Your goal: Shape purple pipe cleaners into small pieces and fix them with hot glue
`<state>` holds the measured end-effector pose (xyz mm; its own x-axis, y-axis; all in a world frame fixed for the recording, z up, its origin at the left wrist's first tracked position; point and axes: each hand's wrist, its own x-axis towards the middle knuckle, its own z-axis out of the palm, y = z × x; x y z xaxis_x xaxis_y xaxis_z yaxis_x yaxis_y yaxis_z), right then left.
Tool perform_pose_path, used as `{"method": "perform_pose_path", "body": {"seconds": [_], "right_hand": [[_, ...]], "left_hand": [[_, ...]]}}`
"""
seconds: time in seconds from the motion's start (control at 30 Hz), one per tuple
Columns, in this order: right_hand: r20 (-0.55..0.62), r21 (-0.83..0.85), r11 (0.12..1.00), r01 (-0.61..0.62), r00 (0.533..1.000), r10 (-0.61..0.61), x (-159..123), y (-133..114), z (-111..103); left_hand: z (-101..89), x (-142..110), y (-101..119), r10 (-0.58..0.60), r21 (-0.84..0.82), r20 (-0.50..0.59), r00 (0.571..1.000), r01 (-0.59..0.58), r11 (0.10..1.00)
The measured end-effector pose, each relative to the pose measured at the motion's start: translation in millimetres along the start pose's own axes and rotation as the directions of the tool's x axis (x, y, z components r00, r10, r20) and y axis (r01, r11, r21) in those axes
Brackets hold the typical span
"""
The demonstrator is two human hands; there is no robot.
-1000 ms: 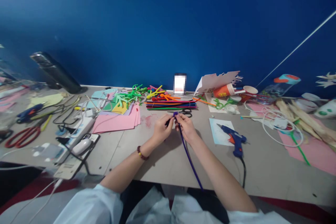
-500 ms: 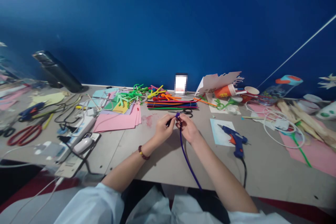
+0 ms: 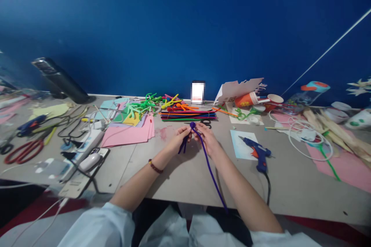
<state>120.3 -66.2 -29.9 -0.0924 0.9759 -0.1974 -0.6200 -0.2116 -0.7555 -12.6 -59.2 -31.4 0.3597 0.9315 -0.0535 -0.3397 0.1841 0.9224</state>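
Note:
A long dark purple pipe cleaner (image 3: pixel 209 168) runs from between my hands down toward the table's near edge. Its top end is bent into a small loop at my fingertips. My left hand (image 3: pixel 178 141) pinches the short end, which hangs down beside the palm. My right hand (image 3: pixel 208 139) grips the long strand just below the loop. Both hands hover over the grey table (image 3: pixel 179 177), in front of a flat bundle of coloured pipe cleaners (image 3: pixel 188 115) and black scissors (image 3: pixel 206 122).
A blue glue gun (image 3: pixel 256 152) lies on a paper sheet to the right, its cord trailing off the edge. Pink paper sheets (image 3: pixel 127 133), a power strip (image 3: pixel 87 144) with cables and red scissors (image 3: pixel 20 152) lie left. Paper cups (image 3: pixel 249 100) and white cord (image 3: pixel 307 137) sit right.
The short end of the purple pipe cleaner now hangs down by my left hand. The long strand has swung slightly rightward. Both hands stayed in the same spot.

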Motion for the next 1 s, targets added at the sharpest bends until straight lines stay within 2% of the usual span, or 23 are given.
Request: {"method": "perform_pose_path", "body": {"seconds": [0.17, 0.3, 0.47, 0.63, 0.7, 0.77, 0.9, 0.97, 1.0], "right_hand": [[0.052, -0.002, 1.0, 0.027, 0.998, -0.026, 0.7, 4.2, -1.4], [0.064, -0.021, 1.0, 0.015, 0.998, -0.014, 4.2, 6.2, -4.2], [0.085, 0.011, 1.0, -0.025, 0.996, 0.024, 3.4, 7.1, -4.5], [0.104, 0.055, 0.998, -0.004, 0.995, -0.002, 0.1, 7.6, -2.6], [0.088, 0.053, 0.999, 0.004, 0.996, -0.009, 1.3, 8.2, -2.9], [0.056, 0.034, 0.999, 0.02, 0.998, -0.022, 3.8, 9.3, -3.5], [-0.012, -0.035, 0.998, 0.057, 0.998, -0.058, 6.7, 11.3, -2.9], [-0.022, -0.031, 0.997, 0.067, 0.998, -0.067, 4.8, 10.9, -1.1], [-0.026, -0.017, 0.997, 0.071, 0.997, -0.072, 3.2, 10.3, -0.1]], "left_hand": [[0.0, -0.3, 1.1, -0.016, -0.04, 0.001, 1.0, 0.016, 0.999], [1.7, -2.2, 3.2, -0.006, 0.018, -0.005, 1.0, 0.007, 1.0], [5.2, -6.0, 5.7, 0.006, 0.072, -0.067, 0.998, -0.001, 0.997], [5.9, -5.4, 4.4, 0.032, 0.131, -0.068, 0.997, -0.023, 0.991], [5.0, -4.1, 2.6, 0.084, 0.179, -0.072, 0.994, -0.07, 0.981], [3.6, -3.2, 0.7, 0.185, 0.268, -0.085, 0.979, -0.157, 0.951], [0.7, -3.9, -1.0, 0.452, 0.547, -0.077, 0.889, -0.342, 0.764], [0.0, -4.8, -1.4, 0.496, 0.598, -0.049, 0.867, -0.372, 0.71], [-0.1, -5.1, -1.7, 0.485, 0.587, -0.042, 0.874, -0.371, 0.719]]}}
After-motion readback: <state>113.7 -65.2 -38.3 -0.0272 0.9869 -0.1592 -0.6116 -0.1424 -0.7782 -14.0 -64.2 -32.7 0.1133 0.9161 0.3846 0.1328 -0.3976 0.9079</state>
